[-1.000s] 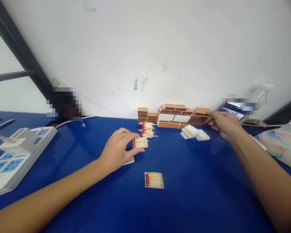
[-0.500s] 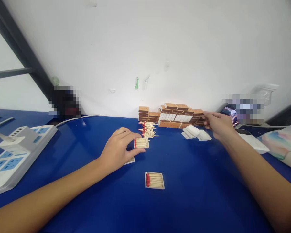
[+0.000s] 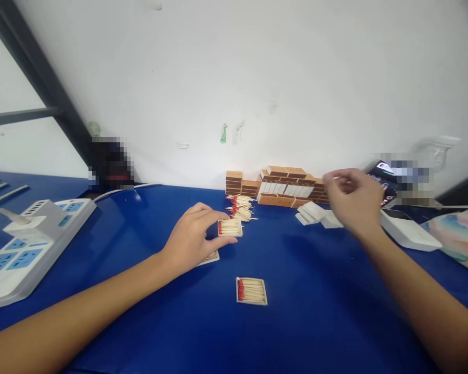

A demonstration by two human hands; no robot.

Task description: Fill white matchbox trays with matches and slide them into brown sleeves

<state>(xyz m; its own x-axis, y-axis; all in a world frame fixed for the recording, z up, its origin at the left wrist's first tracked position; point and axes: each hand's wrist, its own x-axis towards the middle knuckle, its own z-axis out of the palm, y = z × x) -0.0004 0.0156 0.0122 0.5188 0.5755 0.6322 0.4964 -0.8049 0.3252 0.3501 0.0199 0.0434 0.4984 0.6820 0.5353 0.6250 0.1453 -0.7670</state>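
My left hand (image 3: 193, 234) is closed around a small white matchbox tray (image 3: 231, 235) filled with red-tipped matches, thumb at its near side and fingers at its far side. Under that hand, partly hidden, lies another tray (image 3: 209, 258). A third tray of matches (image 3: 251, 291) rests on the blue table nearer to me. Just beyond my left hand is a loose heap of matches (image 3: 242, 209). My right hand (image 3: 353, 200) is raised at the right end of the stacked matchboxes (image 3: 284, 187), fingers curled together; what they hold, if anything, is blurred. White empty trays (image 3: 311, 213) lie beside it.
A white power strip (image 3: 35, 249) with a plugged-in cable stands on the left. A lit phone (image 3: 384, 182) leans at the back right, near a white box-like object (image 3: 411, 234) and a pastel-patterned packet (image 3: 458, 234). The white wall (image 3: 179, 78) bounds the table's far side.
My right hand has drawn back from the right end of the matchbox stack, lifting slightly, its fingers more curled. My left hand still holds the tray in about the same place.
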